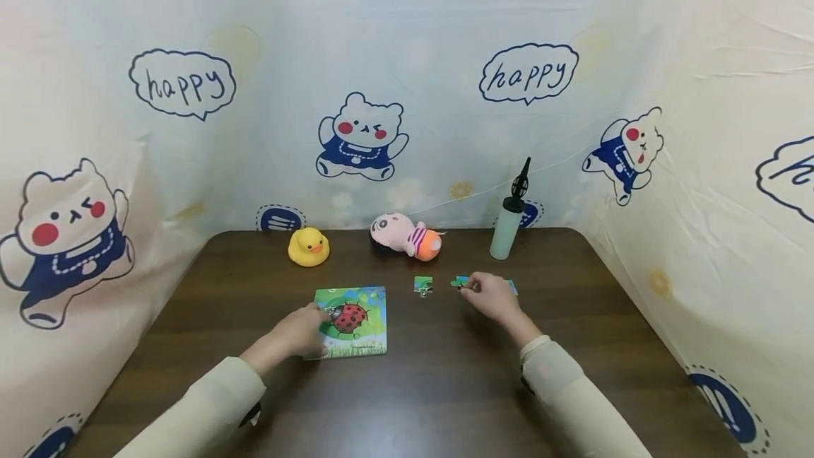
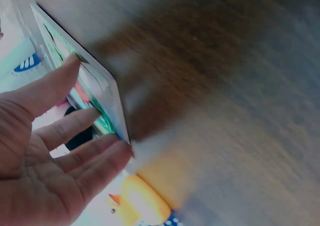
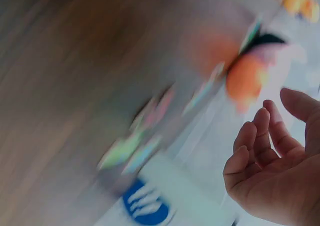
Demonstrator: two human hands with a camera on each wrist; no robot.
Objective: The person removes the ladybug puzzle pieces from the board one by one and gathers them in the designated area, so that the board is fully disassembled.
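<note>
A square ladybug jigsaw puzzle (image 1: pixel 361 340) lies on the table. My left hand (image 1: pixel 304 331) rests at its left side, thumb and fingers spread and fairly straight. The left wrist view has the fingertips right at the edge of the puzzle (image 2: pixel 111 93). My right hand (image 1: pixel 494 297) is over loose puzzle pieces at the right. Its fingers are loosely bent with nothing visible between them in the right wrist view, where several pieces, including a green piece (image 3: pixel 120 150), look blurred. One green-and-blue piece (image 1: pixel 422 284) lies apart, left of the right hand; another piece (image 1: pixel 461 280) is by its fingertips.
Along the back of the table (image 1: pixel 407 401) are a yellow rubber duck (image 1: pixel 308 247), a plush doll (image 1: pixel 402 235) lying on its side and a pale green hand pump (image 1: pixel 506 228) with a black nozzle. A printed cloth (image 1: pixel 280 140) hangs behind and at both sides.
</note>
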